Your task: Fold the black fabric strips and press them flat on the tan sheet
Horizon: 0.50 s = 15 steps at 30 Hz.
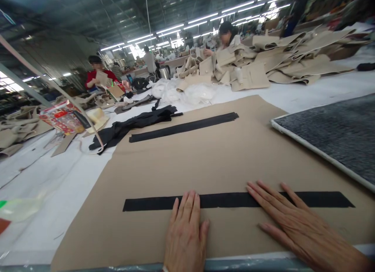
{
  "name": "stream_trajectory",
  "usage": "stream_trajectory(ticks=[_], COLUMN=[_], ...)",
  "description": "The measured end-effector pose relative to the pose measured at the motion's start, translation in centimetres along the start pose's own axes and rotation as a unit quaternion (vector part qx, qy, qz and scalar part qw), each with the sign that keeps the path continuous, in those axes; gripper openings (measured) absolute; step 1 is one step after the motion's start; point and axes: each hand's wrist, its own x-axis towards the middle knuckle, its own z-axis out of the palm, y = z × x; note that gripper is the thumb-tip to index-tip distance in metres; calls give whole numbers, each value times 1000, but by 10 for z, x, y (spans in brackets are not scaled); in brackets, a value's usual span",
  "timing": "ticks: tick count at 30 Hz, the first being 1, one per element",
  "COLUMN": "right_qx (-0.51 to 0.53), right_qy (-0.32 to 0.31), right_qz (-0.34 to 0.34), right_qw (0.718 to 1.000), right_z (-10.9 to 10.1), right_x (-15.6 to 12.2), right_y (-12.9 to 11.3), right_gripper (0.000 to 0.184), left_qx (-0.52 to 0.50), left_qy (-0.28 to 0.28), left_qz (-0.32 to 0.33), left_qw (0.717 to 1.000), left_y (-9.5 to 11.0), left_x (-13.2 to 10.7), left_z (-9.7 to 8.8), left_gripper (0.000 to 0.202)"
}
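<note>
My left hand (185, 233), fingers together, and right hand (290, 217), fingers spread, rest flat on the near black strip (224, 200) and the tan sheet (181, 166) under it. I can't tell what the red package (60, 121) holds.

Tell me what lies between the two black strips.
The brown sheet, in the head view; fingertips of the left hand and right hand reach slightly past the near strip.

The white tabletop (58, 186) carried a broad tan sheet (181, 159). Crumpled black cloth (134, 123), whitish plastic (178, 90) and a heap of tan pieces (249, 73) also lay there.
</note>
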Motion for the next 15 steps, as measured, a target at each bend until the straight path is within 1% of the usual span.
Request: stream_trajectory(ticks=[2,3,4,7,10,12,15], right_qx=[-9,-13,-16,-7,19,25,53], right_qy=[2,1,-3,-23,-43,-35,-14], right_qz=[-2,-6,-12,-38,-50,-37,4], right_qw=[1000,1000,1000,999,998,998,998], right_z=[0,-1,-3,-8,-13,-17,-21], right_x=[1,2,3,3,1,2,12], right_y=[-1,-1,0,9,20,23,12], right_gripper=[69,69,68,70,72,66,51], left_qx=[-32,-55,-77,-118,-117,-120,-118], left_qy=[9,2,-13,-88,-132,-143,-146], left_qz=[1,2,5,35,75,75,61], left_qw=[999,998,997,989,981,980,980], left_y=[7,11,17,27,27,24,23], left_x=[8,14,20,37,44,46,48], left_z=[-3,-4,-4,-5,-4,-4,-5], left_gripper=[41,41,41,41,38,36,38])
